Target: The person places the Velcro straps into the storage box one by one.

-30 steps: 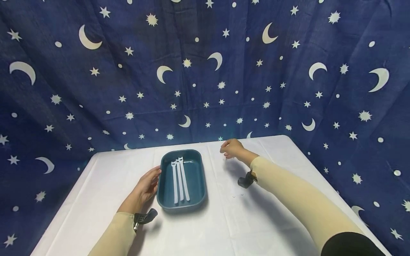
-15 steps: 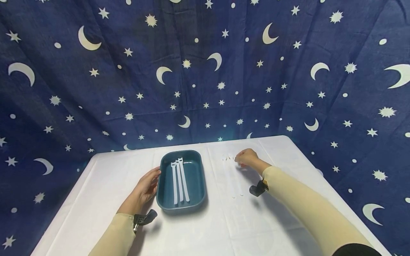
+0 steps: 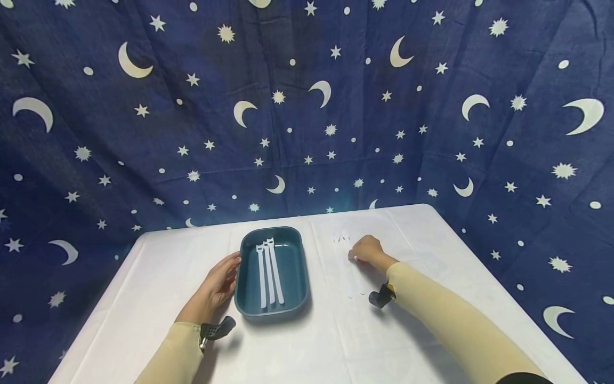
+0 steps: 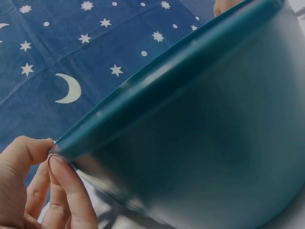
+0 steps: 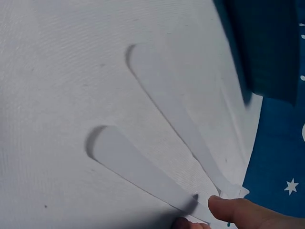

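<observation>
My left hand (image 3: 223,278) grips the left side of a dark teal tray (image 3: 295,272); in the left wrist view, thumb and fingers pinch its rim (image 4: 143,78). Three white hook-and-loop cable ties (image 3: 271,274) with slotted heads lie lengthwise inside. On the white cloth right of the tray, two more lie, faint against it. My right hand (image 3: 367,250), fingers curled, is at the far part of the right-hand one. The right wrist view has thumb and finger either side of this cable tie (image 5: 138,164) near its head, with the second cable tie (image 5: 167,107) beside it.
A white cloth (image 3: 307,352) covers the table. Behind it hangs a dark blue curtain (image 3: 216,160) with moons and stars. Each wrist wears a black camera mount, the left one (image 3: 218,327) close to the tray's near left corner.
My right hand moved right from the far heads of the cable ties, then drew nearer along the right-hand one. The left hand and the tray stayed in place.
</observation>
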Available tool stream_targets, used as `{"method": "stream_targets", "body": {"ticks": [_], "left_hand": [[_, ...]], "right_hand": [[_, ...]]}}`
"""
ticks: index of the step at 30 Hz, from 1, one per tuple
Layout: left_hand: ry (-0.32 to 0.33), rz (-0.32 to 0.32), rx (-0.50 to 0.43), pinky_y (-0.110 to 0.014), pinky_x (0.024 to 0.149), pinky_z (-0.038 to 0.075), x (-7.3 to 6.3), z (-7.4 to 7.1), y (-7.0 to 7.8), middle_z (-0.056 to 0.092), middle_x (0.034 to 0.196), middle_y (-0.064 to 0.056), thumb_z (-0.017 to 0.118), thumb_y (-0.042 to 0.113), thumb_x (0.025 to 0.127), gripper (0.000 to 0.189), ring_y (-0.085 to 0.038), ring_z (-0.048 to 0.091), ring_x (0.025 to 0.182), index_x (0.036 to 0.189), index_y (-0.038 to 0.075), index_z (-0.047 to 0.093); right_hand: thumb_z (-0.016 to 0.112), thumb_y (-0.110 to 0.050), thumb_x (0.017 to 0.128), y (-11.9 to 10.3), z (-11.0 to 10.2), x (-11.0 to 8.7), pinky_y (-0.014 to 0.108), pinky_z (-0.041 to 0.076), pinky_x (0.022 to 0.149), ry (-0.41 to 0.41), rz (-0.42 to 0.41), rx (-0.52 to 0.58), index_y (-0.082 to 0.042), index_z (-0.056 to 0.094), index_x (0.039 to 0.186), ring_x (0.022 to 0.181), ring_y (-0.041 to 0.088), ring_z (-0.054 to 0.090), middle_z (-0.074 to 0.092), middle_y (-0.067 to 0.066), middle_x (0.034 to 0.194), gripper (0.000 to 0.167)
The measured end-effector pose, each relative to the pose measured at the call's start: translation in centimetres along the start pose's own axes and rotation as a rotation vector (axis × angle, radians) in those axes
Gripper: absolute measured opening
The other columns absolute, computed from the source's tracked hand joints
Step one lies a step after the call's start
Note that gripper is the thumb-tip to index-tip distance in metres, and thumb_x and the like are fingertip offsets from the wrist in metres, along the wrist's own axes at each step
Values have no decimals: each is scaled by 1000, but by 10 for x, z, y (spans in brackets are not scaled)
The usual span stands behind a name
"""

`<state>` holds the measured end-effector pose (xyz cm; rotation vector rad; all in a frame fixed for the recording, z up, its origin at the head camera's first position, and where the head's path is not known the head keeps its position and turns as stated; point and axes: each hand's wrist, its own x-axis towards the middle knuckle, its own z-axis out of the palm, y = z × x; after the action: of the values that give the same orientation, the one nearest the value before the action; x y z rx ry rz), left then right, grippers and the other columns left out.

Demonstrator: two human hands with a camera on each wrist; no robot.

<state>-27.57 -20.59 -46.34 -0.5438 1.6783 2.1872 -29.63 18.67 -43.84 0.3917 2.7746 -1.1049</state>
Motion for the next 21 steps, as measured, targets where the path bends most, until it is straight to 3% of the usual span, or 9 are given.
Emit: {"method": "stream_targets", "body": {"ticks": [13,21], "left_hand": [[-4,4,4,-8,55,54,1,0,1,60,88,9,61,24,95,55,3,57,61,147,21,42],[1,2,16,-8,56,54,1,1,2,61,91,9,61,25,95,57,3,58,64,147,21,42]], "right_hand": [[81,-8,71,-8,5,-3,22,46,53,54,-20,-135,2,68,83,57,15,57,64,6,63,20],[80,-5,70,-9,8,-3,22,46,51,72,-15,-165,3,69,80,63,19,59,64,9,69,16]]}}
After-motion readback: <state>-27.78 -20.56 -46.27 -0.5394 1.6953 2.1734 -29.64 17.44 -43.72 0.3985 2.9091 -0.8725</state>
